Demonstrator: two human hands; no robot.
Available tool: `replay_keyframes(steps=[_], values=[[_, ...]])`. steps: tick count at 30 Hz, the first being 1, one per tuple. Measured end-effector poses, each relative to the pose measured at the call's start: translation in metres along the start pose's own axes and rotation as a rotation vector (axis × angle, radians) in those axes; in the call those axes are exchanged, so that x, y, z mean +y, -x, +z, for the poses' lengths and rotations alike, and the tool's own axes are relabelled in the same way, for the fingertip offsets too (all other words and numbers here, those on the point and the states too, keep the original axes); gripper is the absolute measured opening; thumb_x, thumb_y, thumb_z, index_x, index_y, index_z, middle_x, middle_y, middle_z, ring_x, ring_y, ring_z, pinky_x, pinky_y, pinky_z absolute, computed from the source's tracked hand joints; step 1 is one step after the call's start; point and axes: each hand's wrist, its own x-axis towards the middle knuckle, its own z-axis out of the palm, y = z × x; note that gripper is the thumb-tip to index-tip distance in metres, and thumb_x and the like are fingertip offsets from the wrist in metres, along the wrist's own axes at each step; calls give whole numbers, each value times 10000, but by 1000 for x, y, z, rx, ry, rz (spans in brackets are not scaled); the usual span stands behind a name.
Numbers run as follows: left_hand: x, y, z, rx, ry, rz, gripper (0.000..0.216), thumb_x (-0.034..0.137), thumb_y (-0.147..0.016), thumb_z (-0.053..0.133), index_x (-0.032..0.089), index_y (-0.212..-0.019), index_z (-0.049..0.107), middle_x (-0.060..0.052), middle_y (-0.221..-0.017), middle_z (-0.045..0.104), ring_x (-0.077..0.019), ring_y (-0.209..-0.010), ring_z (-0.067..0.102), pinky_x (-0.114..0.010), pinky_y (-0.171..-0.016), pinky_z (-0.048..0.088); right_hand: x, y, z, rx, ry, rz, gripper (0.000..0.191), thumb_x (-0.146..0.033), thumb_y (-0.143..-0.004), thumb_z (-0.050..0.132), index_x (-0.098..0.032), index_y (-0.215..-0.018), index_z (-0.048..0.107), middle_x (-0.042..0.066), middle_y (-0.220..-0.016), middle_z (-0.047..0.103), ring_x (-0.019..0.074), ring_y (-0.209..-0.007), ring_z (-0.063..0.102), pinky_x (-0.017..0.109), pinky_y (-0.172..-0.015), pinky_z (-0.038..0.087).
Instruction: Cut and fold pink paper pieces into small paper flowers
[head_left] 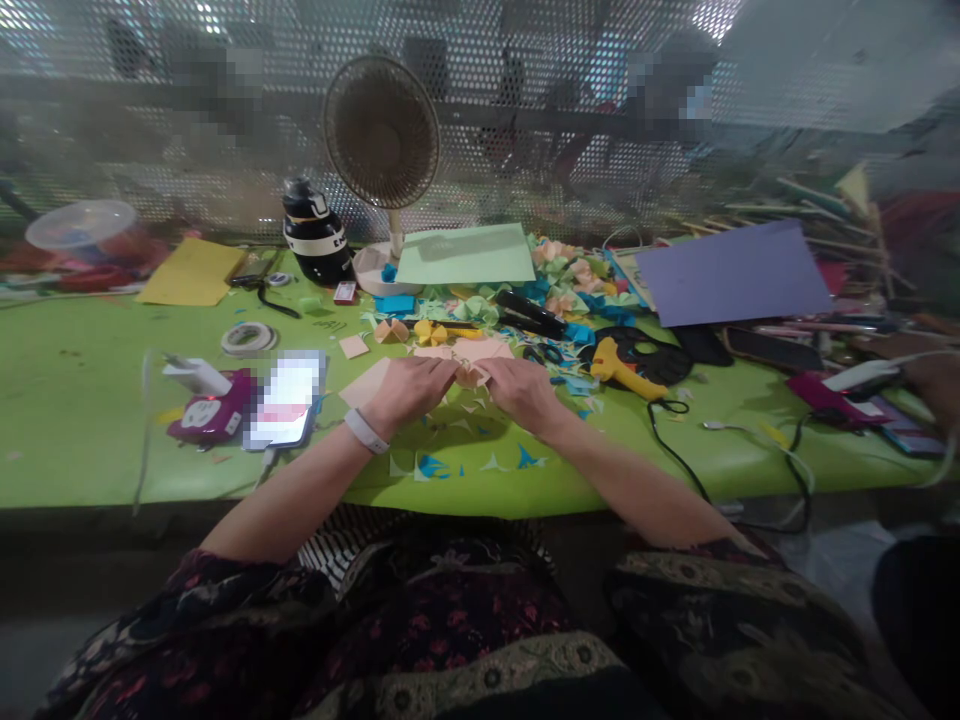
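Between both hands, over the middle of the green table, is a small folded piece of peach paper (470, 374). My left hand (415, 388) pinches it from the left, and my right hand (523, 388) pinches it from the right. Parts of the paper are hidden behind my fingers. Beneath my left hand lies a peach paper sheet (363, 384). More peach paper (487, 348) lies just beyond the fingertips. Small paper scraps (442, 466) in blue and pale green are scattered below my hands. A yellow paper flower (430, 333) sits farther back.
Left stand a lit phone (283, 405), a purple power strip (214, 412) and a tape roll (249, 339). Behind are a black bottle (319, 240), a fan (381, 135) and heaped paper pieces (570, 275). A yellow glue gun (626, 370) with a cord lies right; a person's hand (937, 385) is at far right.
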Motion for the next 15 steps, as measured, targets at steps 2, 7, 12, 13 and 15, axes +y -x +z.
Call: replay_keyframes(steps=[2,7,12,13,15], values=[[1,0,-1,4,38,-12,265,208,-1005,417,151,-976,675,-88,-757,714,-192,-654,669,-285,-557,438,0,0,0,-23,-22,24,319,-140,-978,412,-150,-1046,723,108,-862,774,201,-742,694,303,-667,472],[2,1,-1,7,57,19,267,193,-991,434,170,-1116,668,-96,-890,755,-188,-740,697,-274,-594,478,0,-1,0,-44,-28,47,265,-171,-983,453,-160,-1019,716,90,-836,773,186,-714,687,286,-653,451],[2,1,1,13,-21,2,233,152,-969,452,170,-1005,681,-71,-738,720,-189,-634,655,-266,-531,410,-2,-2,-1,-48,-26,66,249,-139,-961,468,-154,-1032,707,107,-862,775,206,-724,699,295,-643,456],[2,1,2,22,-19,-1,234,147,-968,451,166,-1006,681,-72,-734,717,-189,-629,650,-265,-529,402,-2,-2,-2,-54,-33,61,258,-125,-954,466,-151,-1054,702,115,-898,777,211,-750,705,298,-659,467],[2,2,3,45,-2,-4,240,148,-974,445,156,-1027,679,-79,-747,719,-189,-634,648,-264,-531,392,-2,-2,-2,-62,-46,45,282,-101,-939,463,-152,-1101,689,124,-970,779,209,-800,712,296,-696,485]])
